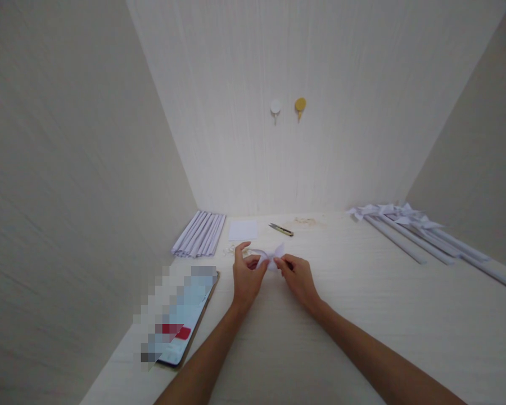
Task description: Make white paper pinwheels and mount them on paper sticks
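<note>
Over the middle of the table, a small folded piece of white paper (274, 256) is held between both hands, one corner sticking up. My left hand (248, 273) pinches its left side between thumb and fingers, with the index finger raised. On the other side, my right hand (297, 273) grips the paper's edge with thumb and fingertips closed. Just past my left hand lie some thin, pale curled strands (231, 250), too small to make out. Thread snips (281, 229) with a yellowish handle rest beyond the paper.
A row of rolled white paper tubes (200, 233) lies at the back left, beside a flat white sheet (243, 230). A phone (185, 320) lies at the left. Long white tubes with folded paper ends (398, 216) lie at the right. Two hooks (300, 105) are on the back wall.
</note>
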`<control>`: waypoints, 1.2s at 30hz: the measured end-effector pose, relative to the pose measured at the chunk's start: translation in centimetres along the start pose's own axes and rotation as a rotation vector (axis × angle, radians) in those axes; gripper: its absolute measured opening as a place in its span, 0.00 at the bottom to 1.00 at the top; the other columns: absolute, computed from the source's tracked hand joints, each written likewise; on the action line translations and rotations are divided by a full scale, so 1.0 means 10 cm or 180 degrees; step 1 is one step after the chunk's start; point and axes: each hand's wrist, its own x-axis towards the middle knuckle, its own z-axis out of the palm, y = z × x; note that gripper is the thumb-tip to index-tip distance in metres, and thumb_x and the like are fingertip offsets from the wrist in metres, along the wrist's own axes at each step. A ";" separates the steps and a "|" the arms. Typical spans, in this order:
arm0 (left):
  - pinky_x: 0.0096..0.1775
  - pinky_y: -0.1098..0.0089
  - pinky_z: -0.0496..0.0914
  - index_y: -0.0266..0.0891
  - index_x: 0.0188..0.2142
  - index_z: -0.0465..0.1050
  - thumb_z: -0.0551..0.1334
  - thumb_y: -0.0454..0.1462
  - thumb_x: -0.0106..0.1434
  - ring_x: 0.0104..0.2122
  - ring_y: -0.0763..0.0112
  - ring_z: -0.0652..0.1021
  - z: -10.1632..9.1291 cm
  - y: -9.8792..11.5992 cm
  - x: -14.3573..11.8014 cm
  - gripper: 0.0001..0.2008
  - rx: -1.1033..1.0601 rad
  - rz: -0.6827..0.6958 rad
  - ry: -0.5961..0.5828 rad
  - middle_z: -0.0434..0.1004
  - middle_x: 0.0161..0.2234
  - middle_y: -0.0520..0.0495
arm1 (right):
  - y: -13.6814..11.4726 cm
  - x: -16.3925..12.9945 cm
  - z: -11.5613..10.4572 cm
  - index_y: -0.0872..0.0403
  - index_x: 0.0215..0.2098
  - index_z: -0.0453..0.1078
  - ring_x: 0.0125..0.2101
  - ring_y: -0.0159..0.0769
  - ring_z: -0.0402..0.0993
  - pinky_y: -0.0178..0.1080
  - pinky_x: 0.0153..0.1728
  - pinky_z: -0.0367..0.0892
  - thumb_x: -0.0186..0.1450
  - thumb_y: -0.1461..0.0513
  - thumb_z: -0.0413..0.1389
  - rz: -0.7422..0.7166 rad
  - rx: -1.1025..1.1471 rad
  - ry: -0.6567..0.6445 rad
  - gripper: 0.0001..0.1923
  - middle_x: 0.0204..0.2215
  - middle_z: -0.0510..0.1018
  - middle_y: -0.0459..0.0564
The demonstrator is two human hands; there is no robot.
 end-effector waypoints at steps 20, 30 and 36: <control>0.32 0.71 0.69 0.39 0.43 0.55 0.61 0.32 0.47 0.24 0.74 0.74 0.01 0.03 -0.04 0.23 0.0360 0.0139 0.0159 0.71 0.22 0.55 | 0.00 -0.03 0.03 0.56 0.13 0.59 0.15 0.27 0.56 0.31 0.19 0.51 0.57 0.60 0.48 -0.0284 -0.0245 0.0092 0.17 0.11 0.62 0.42; 0.30 0.72 0.69 0.39 0.41 0.56 0.61 0.32 0.46 0.23 0.74 0.74 0.02 0.08 -0.06 0.22 0.0367 0.0158 0.0327 0.71 0.21 0.56 | 0.00 -0.01 0.05 0.56 0.14 0.63 0.16 0.28 0.60 0.31 0.18 0.54 0.57 0.60 0.48 -0.0237 -0.0062 -0.0123 0.16 0.12 0.66 0.44; 0.31 0.72 0.69 0.39 0.41 0.57 0.60 0.32 0.47 0.23 0.74 0.74 0.02 0.08 -0.06 0.21 0.0465 0.0257 0.0341 0.72 0.21 0.56 | -0.01 -0.02 0.04 0.55 0.14 0.63 0.14 0.29 0.62 0.30 0.20 0.56 0.59 0.60 0.47 -0.0125 0.0042 -0.0328 0.17 0.10 0.67 0.44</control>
